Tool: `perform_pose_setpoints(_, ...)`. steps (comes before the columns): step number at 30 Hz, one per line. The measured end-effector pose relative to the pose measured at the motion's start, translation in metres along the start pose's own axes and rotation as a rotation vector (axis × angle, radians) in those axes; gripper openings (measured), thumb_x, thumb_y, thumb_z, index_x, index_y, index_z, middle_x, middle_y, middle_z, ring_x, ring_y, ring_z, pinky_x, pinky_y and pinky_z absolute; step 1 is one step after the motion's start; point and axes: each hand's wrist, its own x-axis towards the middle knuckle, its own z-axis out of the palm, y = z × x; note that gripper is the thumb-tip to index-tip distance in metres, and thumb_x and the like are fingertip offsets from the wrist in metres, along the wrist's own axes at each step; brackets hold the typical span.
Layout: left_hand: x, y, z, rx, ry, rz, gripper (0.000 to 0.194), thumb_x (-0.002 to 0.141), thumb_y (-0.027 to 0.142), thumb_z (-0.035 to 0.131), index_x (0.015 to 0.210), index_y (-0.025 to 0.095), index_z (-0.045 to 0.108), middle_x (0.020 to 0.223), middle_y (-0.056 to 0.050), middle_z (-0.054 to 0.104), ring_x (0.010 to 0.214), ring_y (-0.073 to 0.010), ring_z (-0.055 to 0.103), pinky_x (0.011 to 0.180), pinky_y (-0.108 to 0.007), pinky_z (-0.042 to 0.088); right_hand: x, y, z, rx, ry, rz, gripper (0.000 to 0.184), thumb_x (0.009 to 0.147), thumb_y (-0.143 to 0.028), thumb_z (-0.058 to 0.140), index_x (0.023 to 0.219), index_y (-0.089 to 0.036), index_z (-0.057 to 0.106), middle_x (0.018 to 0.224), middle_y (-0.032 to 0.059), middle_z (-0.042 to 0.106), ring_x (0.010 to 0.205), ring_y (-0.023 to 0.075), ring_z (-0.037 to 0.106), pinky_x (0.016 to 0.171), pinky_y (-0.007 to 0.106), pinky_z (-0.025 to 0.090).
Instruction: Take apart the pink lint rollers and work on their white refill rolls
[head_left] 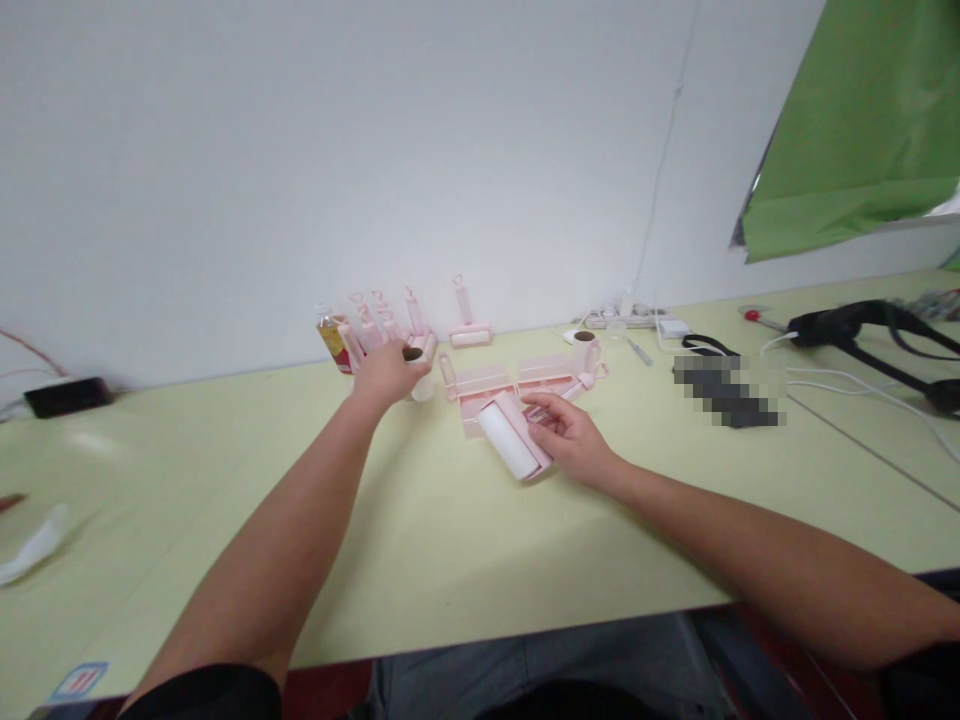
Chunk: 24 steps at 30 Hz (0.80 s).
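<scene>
My right hand (pixel 576 440) is closed on a pink lint roller (pixel 510 437), its white sticky roll tilted toward me above the table. Farther left, my left hand (pixel 388 378) curls its fingers round an upright white refill roll (pixel 421 388) whose brown cardboard core opens upward. Between the hands lie open pink roller covers (pixel 480 385), partly hidden by the roller. Behind my left hand several pink lint rollers (pixel 367 325) stand close together, and one more lint roller (pixel 469 325) stands against the wall.
Another upright refill roll (pixel 585 352) stands behind my right hand. A yellow-labelled bottle (pixel 330 335) is at the back left, and a phone (pixel 69 397) lies farther left. Right of centre are a power strip (pixel 630 318), white cables and black straps (pixel 862 335).
</scene>
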Motion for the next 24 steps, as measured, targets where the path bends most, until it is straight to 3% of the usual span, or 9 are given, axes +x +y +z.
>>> perform_pose_setpoints(7, 0.038, 0.002, 0.014, -0.013, -0.023, 0.1, 0.048, 0.075, 0.043, 0.07, 0.114, 0.015, 0.068, 0.117, -0.016, 0.07, 0.106, -0.0307, 0.065, 0.087, -0.037, 0.048, 0.0, 0.0, 0.0, 0.013, -0.022, 0.013, 0.038, 0.084, -0.028, 0.064, 0.122, -0.022, 0.061, 0.087, 0.0024, 0.062, 0.061, 0.0125, 0.051, 0.054, 0.025, 0.04)
perform_pose_setpoints(16, 0.059, 0.007, 0.024, -0.111, 0.013, 0.093, 0.042, 0.074, 0.033, 0.074, 0.111, 0.014, 0.069, 0.11, -0.016, 0.071, 0.095, -0.028, 0.069, 0.084, -0.038, 0.052, 0.0, 0.004, -0.001, 0.013, -0.053, 0.032, 0.037, 0.085, -0.028, 0.063, 0.121, -0.023, 0.062, 0.091, 0.0034, 0.062, 0.062, 0.0128, 0.05, 0.053, 0.025, 0.039)
perform_pose_setpoints(21, 0.061, 0.009, 0.032, -0.327, -0.207, -0.034, 0.059, 0.076, 0.032, 0.076, 0.129, 0.013, 0.059, 0.097, -0.015, 0.073, 0.066, -0.0185, 0.069, 0.066, -0.033, 0.056, -0.001, 0.0, 0.0, 0.015, -0.046, 0.031, 0.038, 0.084, -0.027, 0.064, 0.121, -0.022, 0.061, 0.089, 0.0032, 0.062, 0.062, 0.0127, 0.05, 0.054, 0.025, 0.039)
perform_pose_setpoints(24, 0.059, 0.007, 0.034, -0.358, -0.303, -0.023, 0.057, 0.074, 0.026, 0.078, 0.126, 0.012, 0.06, 0.089, -0.013, 0.073, 0.061, -0.0169, 0.068, 0.059, -0.028, 0.055, -0.001, 0.0, -0.001, 0.007, -0.047, 0.033, 0.039, 0.084, -0.026, 0.063, 0.123, -0.02, 0.061, 0.09, 0.0034, 0.062, 0.063, 0.0118, 0.05, 0.056, 0.024, 0.04)
